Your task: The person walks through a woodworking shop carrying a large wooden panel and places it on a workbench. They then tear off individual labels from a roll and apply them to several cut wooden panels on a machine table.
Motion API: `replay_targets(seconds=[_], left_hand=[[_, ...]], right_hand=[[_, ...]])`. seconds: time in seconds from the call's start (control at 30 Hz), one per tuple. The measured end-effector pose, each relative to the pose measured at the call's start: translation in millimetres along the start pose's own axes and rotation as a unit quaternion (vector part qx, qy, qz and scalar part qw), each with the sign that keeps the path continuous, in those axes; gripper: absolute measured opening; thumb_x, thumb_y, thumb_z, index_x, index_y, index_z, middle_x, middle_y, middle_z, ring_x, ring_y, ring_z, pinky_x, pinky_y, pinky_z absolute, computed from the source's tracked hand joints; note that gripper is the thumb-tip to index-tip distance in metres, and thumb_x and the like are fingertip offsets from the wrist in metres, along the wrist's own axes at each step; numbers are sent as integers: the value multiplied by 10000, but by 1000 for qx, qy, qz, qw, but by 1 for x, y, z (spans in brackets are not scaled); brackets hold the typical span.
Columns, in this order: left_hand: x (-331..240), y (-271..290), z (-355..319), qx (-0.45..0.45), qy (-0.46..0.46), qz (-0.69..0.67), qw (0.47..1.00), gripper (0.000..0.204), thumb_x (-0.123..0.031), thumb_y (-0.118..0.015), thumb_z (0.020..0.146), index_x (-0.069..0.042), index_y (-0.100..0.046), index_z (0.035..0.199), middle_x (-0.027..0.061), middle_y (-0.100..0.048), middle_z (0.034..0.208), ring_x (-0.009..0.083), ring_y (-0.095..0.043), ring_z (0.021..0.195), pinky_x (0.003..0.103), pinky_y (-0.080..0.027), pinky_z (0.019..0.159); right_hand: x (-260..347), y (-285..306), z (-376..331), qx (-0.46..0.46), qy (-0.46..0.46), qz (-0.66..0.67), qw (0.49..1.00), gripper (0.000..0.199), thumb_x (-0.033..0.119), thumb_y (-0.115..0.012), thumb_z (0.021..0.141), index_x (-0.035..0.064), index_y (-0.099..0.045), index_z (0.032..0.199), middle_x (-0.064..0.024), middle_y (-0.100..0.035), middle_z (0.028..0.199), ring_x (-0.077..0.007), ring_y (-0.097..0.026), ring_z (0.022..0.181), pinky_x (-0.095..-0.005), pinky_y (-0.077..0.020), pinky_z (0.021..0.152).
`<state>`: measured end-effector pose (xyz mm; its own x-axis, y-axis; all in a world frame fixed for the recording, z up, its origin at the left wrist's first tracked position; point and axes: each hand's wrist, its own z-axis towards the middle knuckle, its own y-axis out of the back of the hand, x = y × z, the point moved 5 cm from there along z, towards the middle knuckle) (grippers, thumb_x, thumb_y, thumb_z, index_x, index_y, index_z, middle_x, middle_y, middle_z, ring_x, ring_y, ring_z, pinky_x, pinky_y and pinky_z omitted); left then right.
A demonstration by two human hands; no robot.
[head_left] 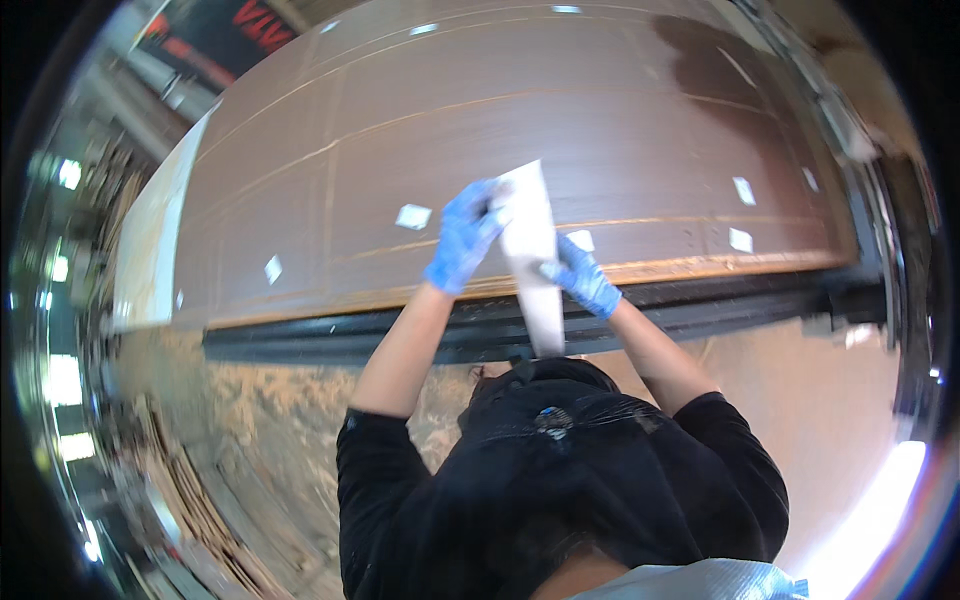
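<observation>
A long white strip [530,225], like paper or thin foam, hangs upright in front of me over the near edge of a large brown panel [590,125]. My left hand [463,235], in a blue glove, is closed on its upper left edge. Lower down, my right hand [583,277], gloved alike, pinches the strip's right side with the thumb in front. Motion blurs the left fingertips slightly. Small white pieces lie scattered on the panel, one [413,216] left of my left hand and another [580,240] just beyond my right hand.
Dark metal rails [330,338] run along the panel's near side. A pale sheet [160,225] sits at the panel's left end. Stacked boards [190,500] lie on the dusty floor at lower left. A dark box [220,45] stands at the far left.
</observation>
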<state>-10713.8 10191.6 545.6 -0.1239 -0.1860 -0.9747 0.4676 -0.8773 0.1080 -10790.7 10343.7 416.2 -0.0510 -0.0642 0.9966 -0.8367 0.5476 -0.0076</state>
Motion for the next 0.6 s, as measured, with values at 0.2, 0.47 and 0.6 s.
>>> replay_targets(seconds=[0.2, 0.47, 0.6], left_hand=[[4, 149, 2, -224, -28, -66, 972, 314, 2, -619, 779, -50, -568, 1084, 29, -567, 1041, 116, -539, 894, 254, -481, 740], [38, 223, -103, -305, 114, -234, 916, 525, -350, -638, 820, -202, -382, 1254, 71, -529, 1084, 199, -562, 908, 407, -524, 736], [95, 216, -154, -106, 234, -59, 965, 531, -346, -650, 798, -61, -459, 1203, 66, -562, 1077, 178, -570, 948, 334, -494, 813]], right_hand=[[21, -125, -26, 257, -108, 196, 940, 552, 402, -702, 736, 6, -550, 1090, -80, -631, 839, -145, -602, 774, -280, -495, 721], [78, -204, 48, 178, -139, 328, 918, 455, 327, -661, 791, 13, -529, 1093, -101, -615, 938, -181, -623, 800, -309, -539, 708], [97, -262, 82, 148, -100, 370, 912, 508, 297, -658, 785, -1, -497, 1163, -141, -602, 1044, -233, -599, 941, -366, -508, 830]])
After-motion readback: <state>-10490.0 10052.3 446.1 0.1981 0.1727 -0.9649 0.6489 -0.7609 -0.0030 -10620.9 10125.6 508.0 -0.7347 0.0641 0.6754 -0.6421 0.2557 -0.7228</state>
